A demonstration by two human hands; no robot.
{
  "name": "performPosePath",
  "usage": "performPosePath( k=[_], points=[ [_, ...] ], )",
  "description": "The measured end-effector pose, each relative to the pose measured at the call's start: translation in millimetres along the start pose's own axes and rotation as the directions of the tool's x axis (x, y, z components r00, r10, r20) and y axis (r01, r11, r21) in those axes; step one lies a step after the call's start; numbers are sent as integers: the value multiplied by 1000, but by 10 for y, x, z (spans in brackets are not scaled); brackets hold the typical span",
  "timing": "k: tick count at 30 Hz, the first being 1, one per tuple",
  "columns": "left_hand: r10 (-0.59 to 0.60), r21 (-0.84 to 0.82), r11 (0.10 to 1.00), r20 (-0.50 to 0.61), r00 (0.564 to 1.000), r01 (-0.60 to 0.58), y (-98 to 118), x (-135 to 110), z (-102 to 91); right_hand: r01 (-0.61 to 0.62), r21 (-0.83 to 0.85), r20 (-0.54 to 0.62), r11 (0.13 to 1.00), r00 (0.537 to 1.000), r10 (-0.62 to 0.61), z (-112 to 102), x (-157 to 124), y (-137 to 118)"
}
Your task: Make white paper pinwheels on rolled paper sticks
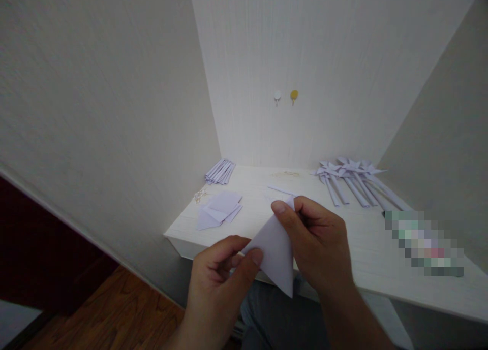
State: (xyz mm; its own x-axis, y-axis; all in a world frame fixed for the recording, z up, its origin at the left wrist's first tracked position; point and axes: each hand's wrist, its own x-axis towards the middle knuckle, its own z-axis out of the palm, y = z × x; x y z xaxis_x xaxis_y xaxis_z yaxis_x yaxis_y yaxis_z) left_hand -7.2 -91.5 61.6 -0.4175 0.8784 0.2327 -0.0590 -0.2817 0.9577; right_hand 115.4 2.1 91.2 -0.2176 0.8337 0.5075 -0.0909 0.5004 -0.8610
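A white sheet of paper [277,256], folded into a triangle, is held in front of me above the table's near edge. My left hand [224,274] pinches its left corner between thumb and fingers. At its upper corner, my right hand [318,238] grips the paper with the thumb on the near side. Beyond the hands lies a thin white paper stick [282,190], partly hidden by my right hand. Loose white paper squares [221,208], some overlapping, rest on the table to the left.
Rolled paper sticks [221,171] are bundled at the back left, near small pale pieces [199,195]. Several paper pinwheels [351,175] on sticks lie back right. A blurred-out object [423,243] is at the right. Walls enclose the white table [373,258]; two hooks [294,95] hang behind.
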Motion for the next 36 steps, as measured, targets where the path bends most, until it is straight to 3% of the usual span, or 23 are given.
performPosePath(
  k=[8,23,36],
  points=[
    [3,58,998,12,1000,-3,10,0,-9,-33,49,14,998,999,32,4,0,8],
    [-23,121,993,64,998,15,25,-9,2,-26,-59,-50,998,999,23,25,6,32],
    [-16,139,990,72,997,6,9,-7,2,-17,-58,-57,998,998,14,23,6,46]
  ],
)
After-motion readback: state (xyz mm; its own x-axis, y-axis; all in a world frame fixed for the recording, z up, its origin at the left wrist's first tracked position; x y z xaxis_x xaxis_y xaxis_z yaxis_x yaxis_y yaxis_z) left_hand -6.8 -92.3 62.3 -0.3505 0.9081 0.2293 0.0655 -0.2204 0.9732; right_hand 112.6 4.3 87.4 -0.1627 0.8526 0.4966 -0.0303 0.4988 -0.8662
